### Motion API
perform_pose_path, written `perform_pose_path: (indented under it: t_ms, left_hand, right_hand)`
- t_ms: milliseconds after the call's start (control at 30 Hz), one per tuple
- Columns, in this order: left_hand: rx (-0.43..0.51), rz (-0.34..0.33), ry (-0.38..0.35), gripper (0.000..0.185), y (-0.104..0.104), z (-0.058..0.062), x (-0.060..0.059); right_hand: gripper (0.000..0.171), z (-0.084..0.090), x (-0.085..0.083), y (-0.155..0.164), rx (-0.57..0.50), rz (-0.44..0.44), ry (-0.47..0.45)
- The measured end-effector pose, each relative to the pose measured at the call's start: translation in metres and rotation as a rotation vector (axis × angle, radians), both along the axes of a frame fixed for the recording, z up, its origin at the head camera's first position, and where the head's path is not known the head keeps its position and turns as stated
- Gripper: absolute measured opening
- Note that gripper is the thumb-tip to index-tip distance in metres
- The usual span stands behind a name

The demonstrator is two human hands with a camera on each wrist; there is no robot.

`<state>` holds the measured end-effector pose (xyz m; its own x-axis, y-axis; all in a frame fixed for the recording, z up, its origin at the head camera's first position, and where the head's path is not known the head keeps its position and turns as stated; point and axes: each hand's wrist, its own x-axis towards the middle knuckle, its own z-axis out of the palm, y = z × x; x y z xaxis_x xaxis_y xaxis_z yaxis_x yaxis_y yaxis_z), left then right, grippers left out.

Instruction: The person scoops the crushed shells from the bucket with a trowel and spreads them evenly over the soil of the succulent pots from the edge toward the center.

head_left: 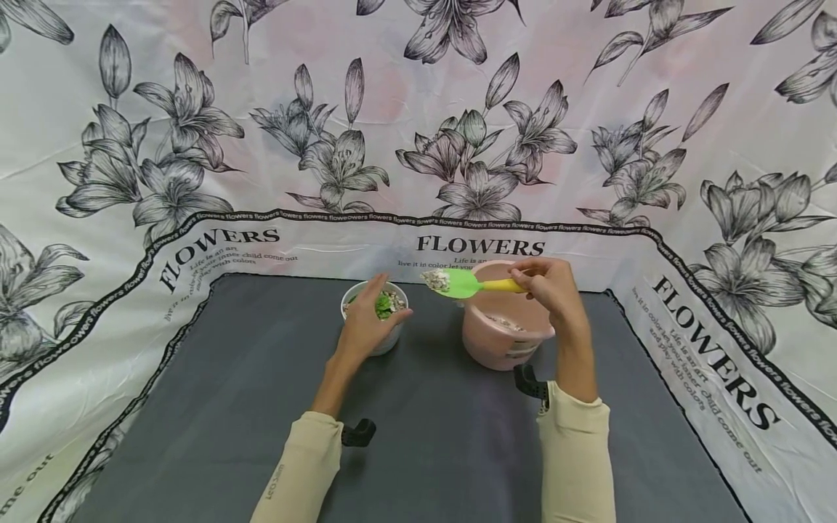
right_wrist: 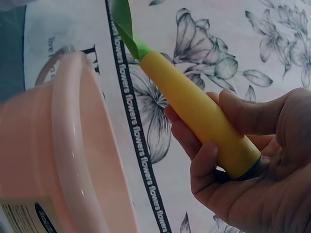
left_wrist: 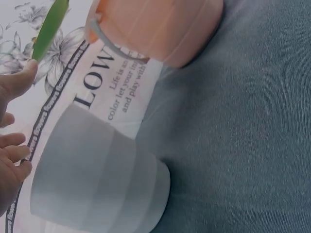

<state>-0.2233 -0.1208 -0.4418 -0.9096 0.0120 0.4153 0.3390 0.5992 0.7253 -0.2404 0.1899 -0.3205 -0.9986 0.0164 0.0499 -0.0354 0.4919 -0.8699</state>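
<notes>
My right hand (head_left: 554, 290) grips the yellow handle of a small garden trowel (head_left: 463, 283), and its green blade points left with a pale, crumbly mix on the tip. In the right wrist view, fingers and thumb wrap the trowel's handle (right_wrist: 194, 107). Below the trowel stands a pink bucket (head_left: 487, 352) with some of the same mix inside. My left hand (head_left: 363, 328) is spread over a small white pot (head_left: 392, 340), thumb and fingers apart above its rim. A green plant (head_left: 383, 306) sits in the pot amid pale mix. Seen from the left wrist, the pot's ridged side (left_wrist: 97, 170) faces the camera.
Both pots stand near the back of a dark grey table cover (head_left: 418, 436), the bucket right of the white pot. A floral-printed cloth (head_left: 366, 94) rises behind and along both sides. The bucket's grey handle (left_wrist: 114, 46) hangs at its side.
</notes>
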Motion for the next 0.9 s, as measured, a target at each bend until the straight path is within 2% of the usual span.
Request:
perform_pose_path:
  t_ms: [267, 533, 733, 900]
  left_hand:
    - [0.043, 0.022, -0.048, 0.087, -0.013, -0.004, 0.004]
    - [0.018, 0.048, -0.035, 0.088, -0.026, -0.008, 0.004]
    - [0.03, 0.078, -0.073, 0.092, -0.035, -0.012, 0.006]
    - [0.014, 0.081, -0.097, 0.099, -0.041, -0.017, 0.007]
  right_hand:
    - [0.028, -0.004, -0.004, -0.012, 0.0, 0.016, -0.001]
    - [0.029, -0.009, -0.01, -0.026, -0.025, 0.058, 0.001]
    - [0.027, -0.016, -0.018, -0.045, -0.019, 0.088, 0.016]
    - [0.026, -0.023, -0.023, -0.061, -0.005, 0.098, -0.006]
